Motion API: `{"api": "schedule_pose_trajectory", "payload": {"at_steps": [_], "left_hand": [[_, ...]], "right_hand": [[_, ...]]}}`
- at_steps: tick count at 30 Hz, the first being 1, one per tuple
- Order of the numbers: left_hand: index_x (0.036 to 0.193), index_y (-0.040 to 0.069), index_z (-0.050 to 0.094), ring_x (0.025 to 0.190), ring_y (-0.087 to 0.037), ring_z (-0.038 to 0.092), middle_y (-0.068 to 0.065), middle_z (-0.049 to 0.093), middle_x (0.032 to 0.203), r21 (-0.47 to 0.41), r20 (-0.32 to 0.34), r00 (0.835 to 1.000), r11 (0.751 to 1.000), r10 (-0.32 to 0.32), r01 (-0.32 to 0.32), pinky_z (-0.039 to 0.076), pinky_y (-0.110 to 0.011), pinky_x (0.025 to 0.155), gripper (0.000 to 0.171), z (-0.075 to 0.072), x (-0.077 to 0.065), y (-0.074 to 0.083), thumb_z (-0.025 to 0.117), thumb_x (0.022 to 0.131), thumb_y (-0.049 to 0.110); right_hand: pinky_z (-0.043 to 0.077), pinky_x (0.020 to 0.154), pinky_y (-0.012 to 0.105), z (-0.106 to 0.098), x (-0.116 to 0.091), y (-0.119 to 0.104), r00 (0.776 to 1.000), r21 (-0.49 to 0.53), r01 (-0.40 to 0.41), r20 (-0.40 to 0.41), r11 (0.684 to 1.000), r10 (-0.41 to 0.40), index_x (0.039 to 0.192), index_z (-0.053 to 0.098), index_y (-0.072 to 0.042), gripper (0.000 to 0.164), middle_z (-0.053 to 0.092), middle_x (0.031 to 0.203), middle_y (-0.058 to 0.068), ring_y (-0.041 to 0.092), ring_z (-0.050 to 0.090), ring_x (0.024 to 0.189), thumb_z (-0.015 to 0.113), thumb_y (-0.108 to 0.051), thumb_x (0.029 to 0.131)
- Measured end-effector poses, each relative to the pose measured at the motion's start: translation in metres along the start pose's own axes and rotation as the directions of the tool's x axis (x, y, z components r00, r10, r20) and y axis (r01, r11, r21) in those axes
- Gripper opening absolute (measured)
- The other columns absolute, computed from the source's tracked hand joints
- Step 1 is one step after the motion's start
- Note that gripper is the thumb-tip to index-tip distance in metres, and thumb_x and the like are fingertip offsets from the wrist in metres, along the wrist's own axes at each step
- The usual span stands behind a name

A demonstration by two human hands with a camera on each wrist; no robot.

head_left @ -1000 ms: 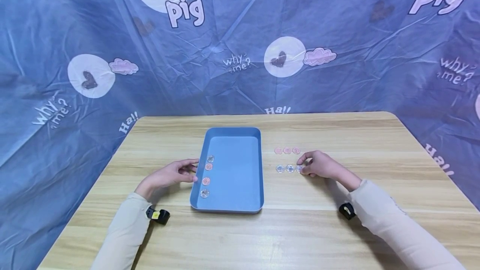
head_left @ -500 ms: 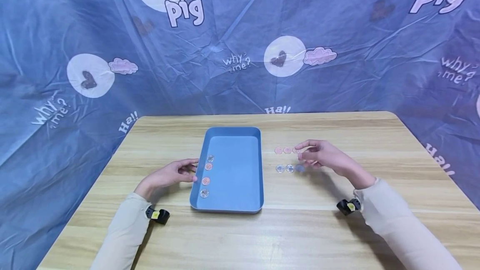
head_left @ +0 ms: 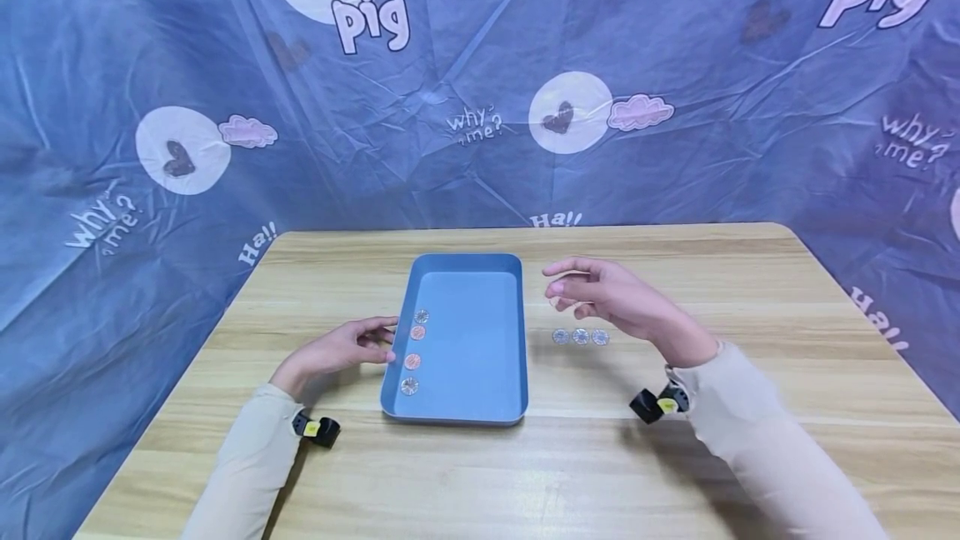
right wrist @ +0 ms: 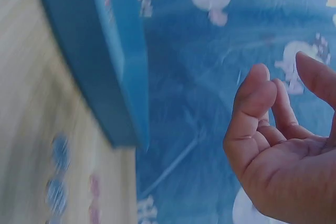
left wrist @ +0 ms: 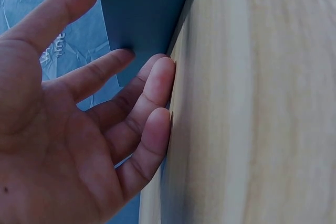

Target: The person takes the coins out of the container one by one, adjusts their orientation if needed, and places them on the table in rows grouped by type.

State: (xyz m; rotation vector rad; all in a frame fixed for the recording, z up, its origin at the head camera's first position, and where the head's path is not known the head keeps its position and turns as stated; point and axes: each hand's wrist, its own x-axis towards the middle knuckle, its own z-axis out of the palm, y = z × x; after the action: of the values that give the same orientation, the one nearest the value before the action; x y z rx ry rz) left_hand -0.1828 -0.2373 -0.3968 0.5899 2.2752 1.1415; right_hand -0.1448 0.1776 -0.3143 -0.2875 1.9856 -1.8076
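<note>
My left hand (head_left: 341, 350) rests at the left side of the blue tray (head_left: 472, 340), fingers relaxed. In the left wrist view, its thumb and index fingertips lie against the tray's wall (left wrist: 142, 14), the other fingertips low by the table. Inside the tray, along its left side, lie two silver coin-like discs (head_left: 409, 387) and two pinkish ones (head_left: 412, 362). My right hand (head_left: 618, 298) hovers right of the tray, fingers loosely bent, nothing between them. Three silver discs (head_left: 581, 337) lie in a row below it. Pinkish discs (right wrist: 94, 187) behind it are mostly hidden in the head view.
The wooden table (head_left: 480, 482) carries the tray and discs. A blue printed cloth (head_left: 420, 165) hangs behind and at both sides. Black wrist cameras (head_left: 322, 432) sit under both sleeves.
My right hand has lifted from the rightmost silver disc and moved away and left, over the pinkish row toward the tray. The left hand and the discs stay where they were.
</note>
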Motion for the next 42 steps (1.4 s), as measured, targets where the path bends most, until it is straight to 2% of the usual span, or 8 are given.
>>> {"api": "schedule_pose_trajectory", "payload": {"at_steps": [8, 13, 15, 17, 23, 30, 37, 42], "left_hand": [[0.148, -0.001, 0.032, 0.119, -0.032, 0.052, -0.021, 0.054, 0.131, -0.020, 0.001, 1.000, 1.000, -0.015, 0.015, 0.044, -0.039, 0.101, 0.075, 0.000, -0.001, 0.002, 0.069, 0.089, 0.027], [0.148, -0.001, 0.032, 0.120, -0.031, 0.051, -0.020, 0.054, 0.131, -0.027, 0.000, 1.000, 0.999, -0.023, 0.023, 0.044, -0.038, 0.101, 0.075, 0.001, 0.000, 0.004, 0.069, 0.089, 0.028], [0.148, -0.001, 0.033, 0.119, -0.031, 0.052, -0.020, 0.054, 0.131, -0.021, 0.000, 1.000, 1.000, -0.021, 0.021, 0.044, -0.038, 0.101, 0.075, 0.001, 0.001, 0.004, 0.069, 0.089, 0.028], [0.148, -0.001, 0.033, 0.118, -0.030, 0.052, -0.020, 0.055, 0.130, -0.015, -0.002, 1.000, 1.000, -0.020, 0.020, 0.044, -0.037, 0.100, 0.074, 0.002, 0.002, 0.004, 0.069, 0.089, 0.028], [0.148, 0.001, 0.034, 0.119, -0.030, 0.053, -0.019, 0.056, 0.130, -0.017, -0.002, 1.000, 0.999, -0.031, 0.031, 0.043, -0.040, 0.101, 0.074, 0.000, 0.003, 0.005, 0.069, 0.089, 0.029], [0.148, 0.000, 0.033, 0.119, -0.030, 0.053, -0.019, 0.056, 0.129, -0.014, 0.006, 1.000, 1.000, -0.023, 0.024, 0.044, -0.039, 0.099, 0.074, -0.001, 0.002, 0.004, 0.068, 0.090, 0.028], [0.148, 0.001, 0.034, 0.118, -0.030, 0.054, -0.019, 0.056, 0.130, 0.008, 0.003, 1.000, 1.000, -0.028, 0.028, 0.045, -0.042, 0.099, 0.072, -0.003, 0.001, 0.002, 0.068, 0.091, 0.029], [0.148, 0.001, 0.033, 0.119, -0.032, 0.054, -0.020, 0.056, 0.131, 0.019, 0.007, 1.000, 1.000, -0.022, 0.022, 0.045, -0.041, 0.099, 0.072, -0.003, 0.000, 0.001, 0.067, 0.091, 0.030]], "right_hand": [[0.047, 0.066, 0.020, 0.044, 0.028, -0.033, 0.997, -0.028, 0.038, 0.065, 0.999, -0.036, 0.135, 0.044, 0.003, 0.042, 0.068, 0.101, -0.003, 0.012, 0.061, 0.086, 0.054, -0.009, 0.097], [0.046, 0.066, 0.023, 0.064, 0.044, -0.038, 0.996, -0.065, 0.047, 0.074, 0.997, -0.043, 0.134, 0.049, 0.000, 0.038, 0.066, 0.114, 0.014, 0.014, 0.062, 0.088, 0.054, -0.010, 0.097], [0.046, 0.067, 0.023, 0.070, 0.051, -0.037, 0.996, -0.065, 0.045, 0.077, 0.997, -0.040, 0.134, 0.050, -0.002, 0.038, 0.064, 0.119, 0.019, 0.015, 0.062, 0.090, 0.054, -0.011, 0.097], [0.046, 0.068, 0.024, 0.076, 0.059, -0.034, 0.996, -0.060, 0.039, 0.077, 0.997, -0.035, 0.133, 0.051, -0.003, 0.038, 0.065, 0.118, 0.018, 0.017, 0.062, 0.092, 0.055, -0.012, 0.097], [0.046, 0.068, 0.025, 0.094, 0.081, -0.025, 0.998, -0.036, 0.012, 0.054, 0.999, -0.010, 0.127, 0.058, -0.008, 0.036, 0.069, 0.097, 0.001, 0.023, 0.064, 0.095, 0.063, -0.015, 0.093], [0.046, 0.072, 0.028, 0.112, 0.100, -0.009, 0.998, -0.046, -0.032, 0.057, 0.998, 0.035, 0.125, 0.061, -0.012, 0.035, 0.067, 0.118, 0.016, 0.025, 0.064, 0.098, 0.067, -0.018, 0.091], [0.044, 0.073, 0.032, 0.126, 0.114, 0.008, 0.995, -0.061, -0.028, 0.099, 0.998, 0.034, 0.128, 0.058, -0.005, 0.040, 0.067, 0.112, 0.015, 0.041, 0.058, 0.110, 0.066, -0.019, 0.091], [0.041, 0.070, 0.030, 0.132, 0.121, 0.019, 0.990, -0.091, -0.046, 0.129, 0.995, 0.057, 0.126, 0.059, -0.007, 0.039, 0.066, 0.113, 0.025, 0.042, 0.058, 0.112, 0.067, -0.019, 0.090]]}}
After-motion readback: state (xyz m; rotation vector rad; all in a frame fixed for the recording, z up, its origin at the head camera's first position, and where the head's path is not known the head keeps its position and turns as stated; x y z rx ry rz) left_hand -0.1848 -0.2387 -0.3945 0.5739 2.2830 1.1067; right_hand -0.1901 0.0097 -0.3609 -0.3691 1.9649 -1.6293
